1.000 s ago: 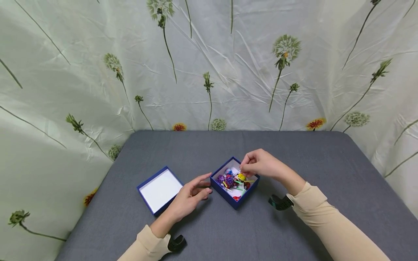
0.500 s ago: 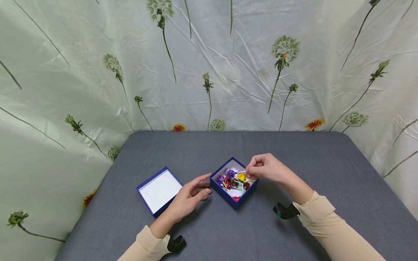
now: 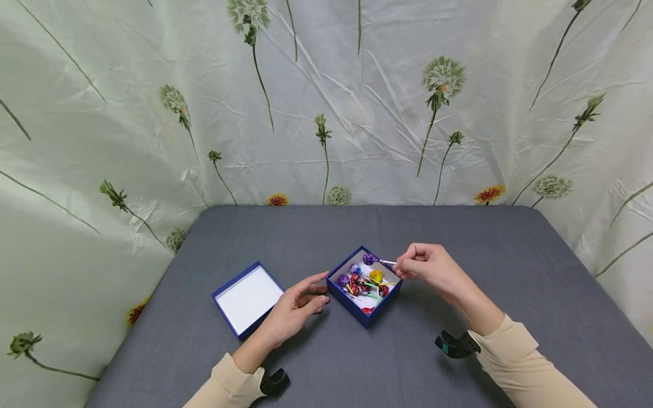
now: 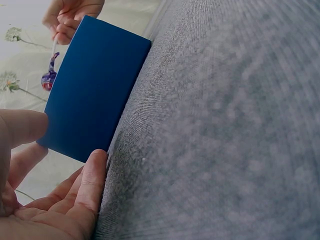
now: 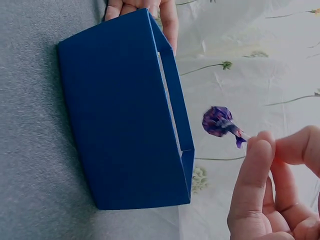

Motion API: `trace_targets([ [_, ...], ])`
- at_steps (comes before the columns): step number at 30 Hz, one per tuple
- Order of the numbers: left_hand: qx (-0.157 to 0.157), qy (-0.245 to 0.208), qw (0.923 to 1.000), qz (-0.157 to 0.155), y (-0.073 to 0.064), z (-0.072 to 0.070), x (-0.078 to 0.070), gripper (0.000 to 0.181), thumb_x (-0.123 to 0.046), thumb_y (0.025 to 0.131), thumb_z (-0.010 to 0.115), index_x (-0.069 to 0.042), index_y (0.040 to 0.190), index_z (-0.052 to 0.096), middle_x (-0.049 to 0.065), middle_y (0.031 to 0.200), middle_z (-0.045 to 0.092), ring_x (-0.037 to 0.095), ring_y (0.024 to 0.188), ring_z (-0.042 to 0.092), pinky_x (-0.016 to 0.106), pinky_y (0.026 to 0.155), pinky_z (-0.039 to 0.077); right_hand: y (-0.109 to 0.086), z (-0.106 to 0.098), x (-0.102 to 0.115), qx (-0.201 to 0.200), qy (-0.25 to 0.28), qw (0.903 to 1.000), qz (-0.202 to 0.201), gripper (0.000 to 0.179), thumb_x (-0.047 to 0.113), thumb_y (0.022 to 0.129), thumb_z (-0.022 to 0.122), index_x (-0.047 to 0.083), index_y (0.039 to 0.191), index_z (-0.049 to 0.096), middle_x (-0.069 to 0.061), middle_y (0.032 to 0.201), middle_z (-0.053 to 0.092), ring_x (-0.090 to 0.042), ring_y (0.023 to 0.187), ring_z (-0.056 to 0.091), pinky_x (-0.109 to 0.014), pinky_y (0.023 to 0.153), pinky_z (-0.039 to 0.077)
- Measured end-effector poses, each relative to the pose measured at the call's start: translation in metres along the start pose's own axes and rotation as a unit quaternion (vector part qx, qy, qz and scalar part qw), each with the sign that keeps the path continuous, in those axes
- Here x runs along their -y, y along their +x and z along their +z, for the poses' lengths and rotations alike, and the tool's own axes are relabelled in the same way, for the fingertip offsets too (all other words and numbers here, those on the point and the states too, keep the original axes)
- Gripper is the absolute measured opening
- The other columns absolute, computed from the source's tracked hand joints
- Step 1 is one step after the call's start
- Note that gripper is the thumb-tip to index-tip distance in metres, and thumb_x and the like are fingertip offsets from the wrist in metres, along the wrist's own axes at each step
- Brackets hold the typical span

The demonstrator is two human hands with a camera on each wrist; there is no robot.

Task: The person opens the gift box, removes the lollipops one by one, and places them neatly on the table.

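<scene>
- Done, as far as it shows: the lid [image 3: 248,299] is off, lying white inside up on the table [image 3: 449,226], toward its left edge, and one purple lollipop [image 3: 368,259] is lifted clear of the rest.
- Left, by my judgement: the other lollipops [image 3: 355,278], several of them, lie loose in the box [image 3: 348,304], so work there looks far from finished.
- The purple lollipop is above the box's rim, near its far corner, touching neither rim nor walls.
- The right hand [image 3: 431,269] pinches its stick between thumb and fingers, beside the box's right corner.
- The left hand [image 3: 296,309] is relaxed with fingers spread, fingertips seemingly touching the box's left corner.
- Room: bare tabletop runs from the box to the table's far and right edges; leftward, the left hand and lid crowd the way. The near edge is out of view.
</scene>
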State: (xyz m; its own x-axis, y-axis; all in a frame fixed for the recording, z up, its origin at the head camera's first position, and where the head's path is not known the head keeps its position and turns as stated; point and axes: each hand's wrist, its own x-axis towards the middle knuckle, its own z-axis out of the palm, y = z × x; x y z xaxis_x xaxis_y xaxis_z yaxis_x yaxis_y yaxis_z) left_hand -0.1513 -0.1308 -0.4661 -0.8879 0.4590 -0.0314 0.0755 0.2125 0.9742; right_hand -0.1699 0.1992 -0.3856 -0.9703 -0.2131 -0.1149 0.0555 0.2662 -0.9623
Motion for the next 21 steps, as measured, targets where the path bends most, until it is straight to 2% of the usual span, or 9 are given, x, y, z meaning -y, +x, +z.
trace_targets([
  [5, -0.001, 0.003, 1.0000, -0.001, 0.001, 0.000, 0.001, 0.050, -0.026, 0.101, 0.061, -0.032, 0.149, 0.047, 0.016, 0.140, 0.058, 0.028, 0.115, 0.067, 0.028, 0.091, 0.058, -0.008, -0.006, -0.004, -0.022, 0.021, 0.9995, 0.001, 0.013, 0.008, 0.095, 0.065, -0.001, 0.086, 0.061, -0.013, 0.095, 0.074, -0.013, 0.084, 0.071, -0.030, 0.080, 0.060],
  [12, 0.000, 0.001, 1.0000, -0.001, 0.001, -0.001, 0.002, 0.050, -0.026, 0.101, 0.062, -0.031, 0.149, 0.047, 0.017, 0.140, 0.058, 0.029, 0.115, 0.067, 0.028, 0.091, 0.058, -0.017, -0.015, -0.012, -0.049, 0.072, 0.9962, 0.001, 0.012, 0.008, 0.095, 0.066, 0.005, 0.084, 0.063, -0.001, 0.089, 0.074, -0.010, 0.082, 0.071, -0.029, 0.079, 0.061],
  [21, -0.001, 0.000, 1.0000, -0.008, 0.001, 0.000, -0.001, 0.050, -0.027, 0.101, 0.062, -0.031, 0.149, 0.047, 0.017, 0.140, 0.058, 0.029, 0.115, 0.067, 0.028, 0.091, 0.058, -0.025, -0.031, -0.029, -0.087, 0.074, 0.9934, 0.001, 0.010, 0.007, 0.095, 0.066, 0.005, 0.086, 0.065, 0.001, 0.087, 0.075, -0.008, 0.082, 0.072, -0.026, 0.077, 0.060],
])
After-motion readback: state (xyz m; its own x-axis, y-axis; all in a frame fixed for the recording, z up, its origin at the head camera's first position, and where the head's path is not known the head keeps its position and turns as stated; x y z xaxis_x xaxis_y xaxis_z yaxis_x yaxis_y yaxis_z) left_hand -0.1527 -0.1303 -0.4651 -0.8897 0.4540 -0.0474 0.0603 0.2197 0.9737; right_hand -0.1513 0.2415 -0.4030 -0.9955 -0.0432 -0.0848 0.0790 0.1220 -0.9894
